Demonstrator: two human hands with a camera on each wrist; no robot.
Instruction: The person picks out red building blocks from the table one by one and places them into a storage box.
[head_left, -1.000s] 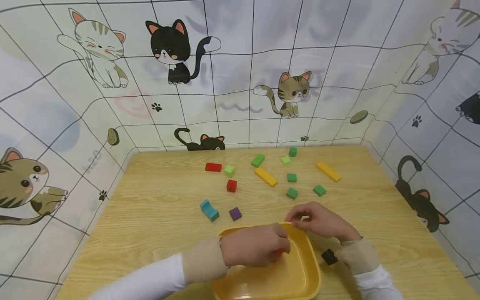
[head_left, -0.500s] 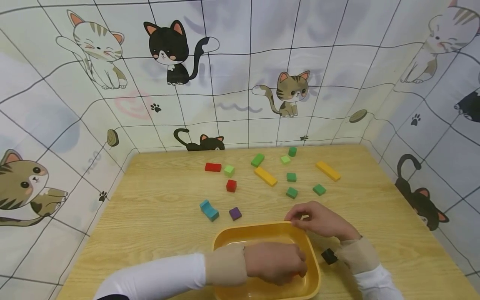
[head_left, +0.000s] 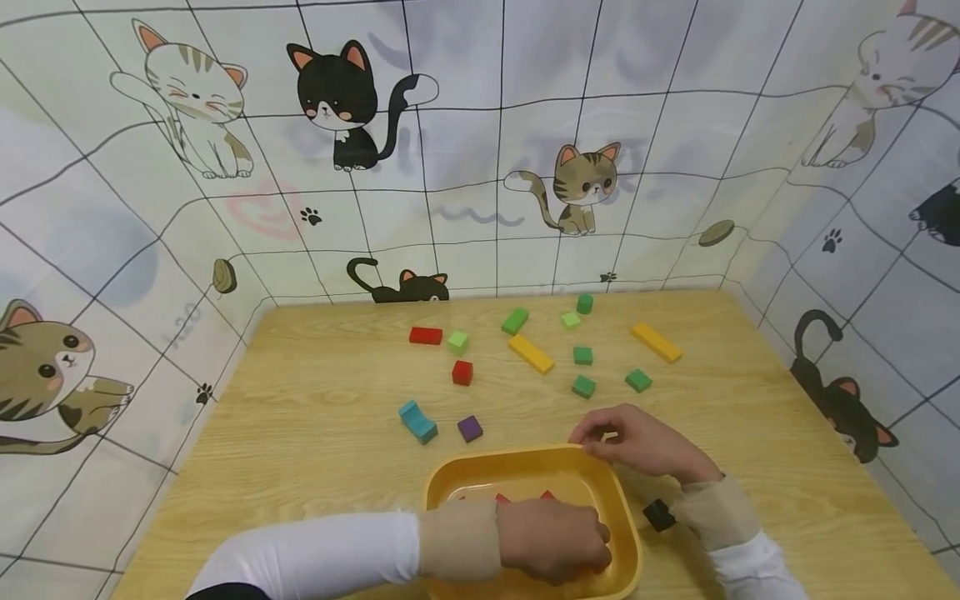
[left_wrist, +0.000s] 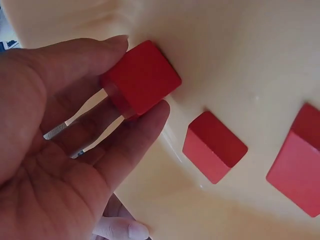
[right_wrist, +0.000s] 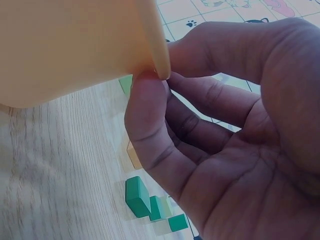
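A yellow plastic tray (head_left: 517,452) sits at the near edge of the table. Inside it, my left hand (head_left: 553,537) pinches a red block (left_wrist: 146,77) between thumb and fingers, as the left wrist view shows. Two other red blocks lie close by on the tray floor, a small block (left_wrist: 214,147) and a larger block (left_wrist: 297,162) cut off by the frame edge. From the head view most of them are hidden behind my left hand. My right hand (head_left: 645,442) pinches the tray's far right rim (right_wrist: 160,45) between thumb and index finger.
Beyond the tray lie a purple block (head_left: 470,428), a blue curved block (head_left: 417,422), a red cube (head_left: 462,372), a red bar (head_left: 426,336), yellow bars (head_left: 531,353) and several green blocks (head_left: 583,386). A black cube (head_left: 659,515) rests right of the tray, near the right wrist.
My left hand, with the red block, has moved right and lower within the tray. Red blocks show behind it now. My right hand has stayed on the rim.
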